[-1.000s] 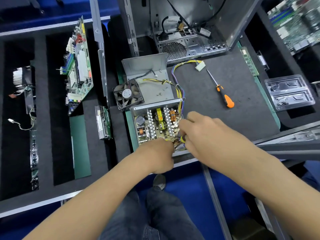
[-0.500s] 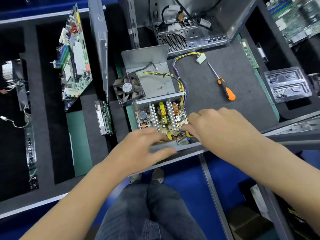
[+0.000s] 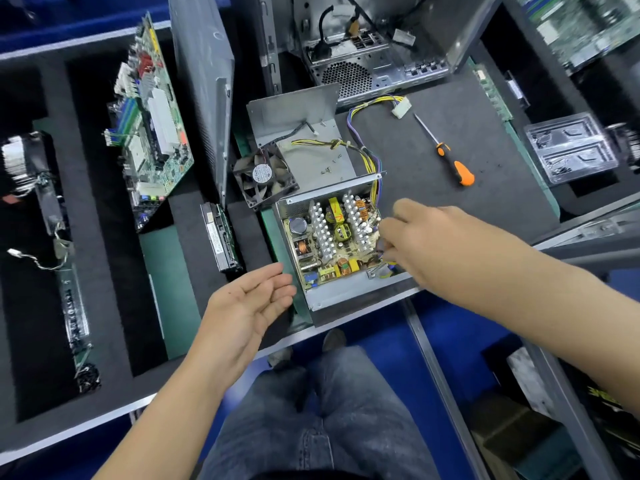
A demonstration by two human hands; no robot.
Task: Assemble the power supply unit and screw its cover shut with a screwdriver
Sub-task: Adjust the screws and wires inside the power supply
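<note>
Denim-clad legs (image 3: 322,420) fill bottom centre, blue floor either side. Left hand (image 3: 247,306) sits lower centre, palm up, fingers loosely extended, holding nothing, fingertips just beside the left wall of the open power supply unit (image 3: 332,244). Right hand (image 3: 426,240) is at the unit's right edge, fingers curled down among the wires there; can't tell what it grips, if anything. PSU lies mid-frame at the near edge of the black foam tray (image 3: 485,202), circuit board exposed. Fan (image 3: 265,176) lies just beyond its upper left corner, beside the metal cover (image 3: 304,133), loose screws (image 3: 330,166) on it. Orange-handled screwdriver (image 3: 450,157) lies well apart, upper right of centre. Wire harness (image 3: 372,133) loops to a white connector. PC case (image 3: 363,57) top centre, motherboard (image 3: 152,123) upper left.
</note>
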